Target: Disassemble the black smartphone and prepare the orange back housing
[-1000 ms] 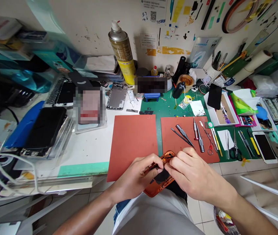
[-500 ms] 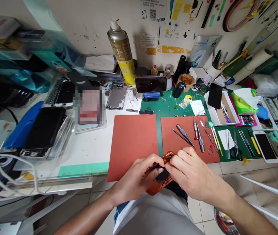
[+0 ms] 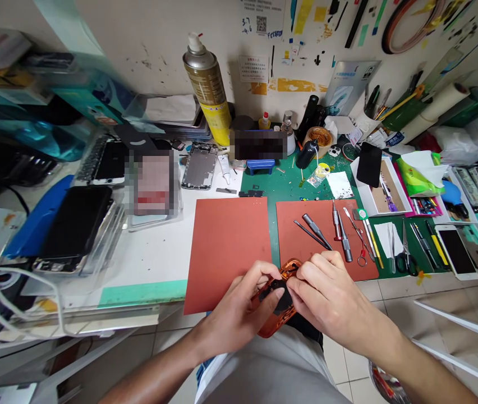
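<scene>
An orange phone housing (image 3: 271, 326) with a dark interior is held up in front of my body, tilted, just past the near edge of the bench. My left hand (image 3: 241, 308) grips its left side, the thumb reaching over the dark inside and the index finger bent at the upper edge. At the upper right edge, the fingers of my right hand (image 3: 327, 292) are pinched together on the housing. Whether a small part is between those fingertips is hidden. Closest to the hands lies a red-brown mat (image 3: 233, 247); a second mat (image 3: 298, 247) carries several screwdrivers and tweezers.
Scissors (image 3: 406, 261) and a white phone (image 3: 456, 252) lie to the right. A spray can (image 3: 209, 90) stands against the wall, near a blue phone stand (image 3: 260, 166). On the left, a black-screened phone (image 3: 74, 221) rests on plastic trays beside loose white cables (image 3: 56, 286).
Both hands and the housing have shifted slightly right. My left thumb now shows more plainly over the dark inside. The right hand keeps its pinch at the upper edge.
</scene>
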The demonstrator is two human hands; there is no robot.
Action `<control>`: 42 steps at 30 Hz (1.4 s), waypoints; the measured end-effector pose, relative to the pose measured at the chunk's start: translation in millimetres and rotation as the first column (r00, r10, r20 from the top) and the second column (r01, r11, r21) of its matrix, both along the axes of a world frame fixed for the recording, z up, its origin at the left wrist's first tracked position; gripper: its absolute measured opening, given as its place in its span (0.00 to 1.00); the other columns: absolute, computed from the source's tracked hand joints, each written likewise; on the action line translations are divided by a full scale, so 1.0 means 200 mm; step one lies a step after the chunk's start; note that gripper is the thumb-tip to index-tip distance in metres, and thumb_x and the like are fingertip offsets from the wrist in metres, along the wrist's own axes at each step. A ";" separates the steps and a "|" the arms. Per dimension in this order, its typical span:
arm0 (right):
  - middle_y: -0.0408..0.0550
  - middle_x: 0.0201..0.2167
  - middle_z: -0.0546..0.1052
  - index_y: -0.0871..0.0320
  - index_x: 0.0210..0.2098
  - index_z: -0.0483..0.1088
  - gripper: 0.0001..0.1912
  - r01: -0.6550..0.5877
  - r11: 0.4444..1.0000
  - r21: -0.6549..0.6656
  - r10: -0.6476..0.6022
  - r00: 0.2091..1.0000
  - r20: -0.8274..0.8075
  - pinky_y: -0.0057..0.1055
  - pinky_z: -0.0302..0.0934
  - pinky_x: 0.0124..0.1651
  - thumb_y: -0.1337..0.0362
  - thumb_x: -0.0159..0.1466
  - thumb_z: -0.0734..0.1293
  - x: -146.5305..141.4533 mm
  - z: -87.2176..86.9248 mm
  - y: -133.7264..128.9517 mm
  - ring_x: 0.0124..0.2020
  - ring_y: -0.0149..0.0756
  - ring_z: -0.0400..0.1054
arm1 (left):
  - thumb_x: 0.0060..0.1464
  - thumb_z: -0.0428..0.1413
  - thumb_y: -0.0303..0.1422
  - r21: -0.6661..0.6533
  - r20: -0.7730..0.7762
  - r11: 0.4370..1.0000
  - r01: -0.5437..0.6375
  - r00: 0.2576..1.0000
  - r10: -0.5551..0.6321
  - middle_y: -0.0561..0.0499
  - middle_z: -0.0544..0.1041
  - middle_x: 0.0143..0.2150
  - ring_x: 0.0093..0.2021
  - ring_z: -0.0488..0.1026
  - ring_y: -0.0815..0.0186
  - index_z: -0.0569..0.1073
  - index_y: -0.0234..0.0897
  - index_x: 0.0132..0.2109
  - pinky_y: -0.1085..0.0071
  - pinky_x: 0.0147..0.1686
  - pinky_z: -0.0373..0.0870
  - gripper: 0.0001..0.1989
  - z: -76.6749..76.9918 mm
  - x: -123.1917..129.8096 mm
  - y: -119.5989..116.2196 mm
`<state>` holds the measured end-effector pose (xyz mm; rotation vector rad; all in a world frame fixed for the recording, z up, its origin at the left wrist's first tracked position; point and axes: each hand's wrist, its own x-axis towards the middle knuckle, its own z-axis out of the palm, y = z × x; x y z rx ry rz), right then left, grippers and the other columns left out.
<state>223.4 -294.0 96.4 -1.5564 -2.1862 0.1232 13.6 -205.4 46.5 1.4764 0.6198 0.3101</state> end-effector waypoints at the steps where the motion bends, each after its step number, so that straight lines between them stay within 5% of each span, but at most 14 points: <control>1: 0.45 0.30 0.69 0.59 0.36 0.75 0.15 0.000 1.000 -0.008 0.000 1.000 -0.010 0.39 0.50 0.42 0.76 0.76 0.62 0.00 0.00 0.00 0.34 0.38 0.55 | 0.72 0.58 0.40 0.001 -0.005 1.000 -0.018 1.000 0.018 0.53 0.75 0.38 0.34 0.72 0.67 0.71 0.43 0.52 0.73 0.35 0.69 0.09 0.00 0.00 0.00; 23: 0.44 0.31 0.67 0.60 0.38 0.75 0.14 0.002 0.998 -0.056 -0.003 1.000 -0.017 0.39 0.50 0.43 0.79 0.75 0.62 0.00 0.00 -0.01 0.34 0.38 0.53 | 0.76 0.54 0.45 -0.201 0.052 0.979 -0.033 0.998 0.045 0.55 0.72 0.38 0.36 0.68 0.68 0.61 0.45 0.54 0.73 0.36 0.66 0.13 -0.01 0.07 -0.04; 42: 0.46 0.30 0.71 0.61 0.38 0.76 0.11 0.079 0.997 0.013 -0.078 0.994 -0.079 0.40 0.50 0.41 0.77 0.74 0.65 -0.03 -0.04 -0.01 0.34 0.39 0.56 | 0.76 0.55 0.42 -0.216 0.079 0.972 -0.094 0.990 0.114 0.54 0.75 0.40 0.36 0.70 0.68 0.62 0.44 0.53 0.72 0.37 0.67 0.10 -0.04 0.09 -0.06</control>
